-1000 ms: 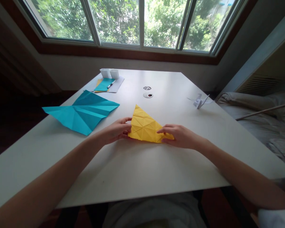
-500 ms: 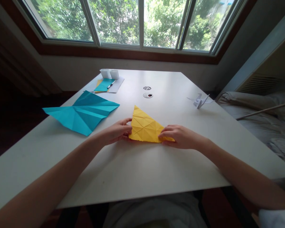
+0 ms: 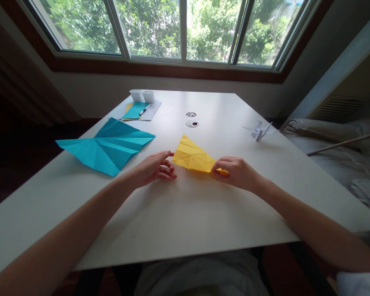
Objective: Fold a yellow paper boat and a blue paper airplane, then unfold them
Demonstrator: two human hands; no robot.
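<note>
Head view: your right hand [image 3: 238,172] pinches the near right corner of the yellow paper [image 3: 193,158], a creased triangle lying on the white table [image 3: 185,222] just in front of you. Your left hand [image 3: 152,168] holds nothing; its fingers are loosely spread on the table, one fingertip at the paper's left corner. Left of it lies a blue sheet [image 3: 106,148], unfolded and creased. A white crane [image 3: 259,130] stands well apart at right.

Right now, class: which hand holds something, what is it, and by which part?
The right hand pinches the folded yellow paper at its near right corner. The left hand holds nothing, its fingertips near the paper's left edge.
</note>
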